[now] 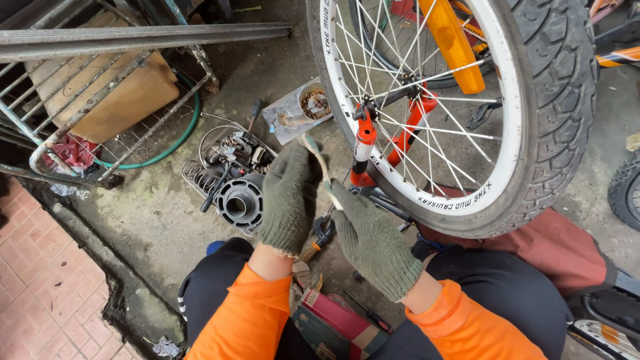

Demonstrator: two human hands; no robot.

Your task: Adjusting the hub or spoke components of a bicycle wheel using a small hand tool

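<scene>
Both my hands wear green knit gloves, with orange sleeves behind them. My left hand (290,197) pinches one end of a thin pale strip (319,163), a cable or cord, held up near the wheel. My right hand (372,240) grips the strip's lower end just below. Right behind the hands stands a small bicycle wheel (533,133) with a white rim, a knobby black tyre and thin spokes. An orange and white fork leg (363,150) runs down to the hub. An orange mudguard (453,43) sits over the spokes.
A tray of oily metal parts (233,180), with a screwdriver (253,113) and springs, lies on the concrete left of my hands. A metal rack (100,73) with a green hose (180,140) stands at the upper left. A small tin (313,103) sits beyond. Another tyre (627,190) is at the right edge.
</scene>
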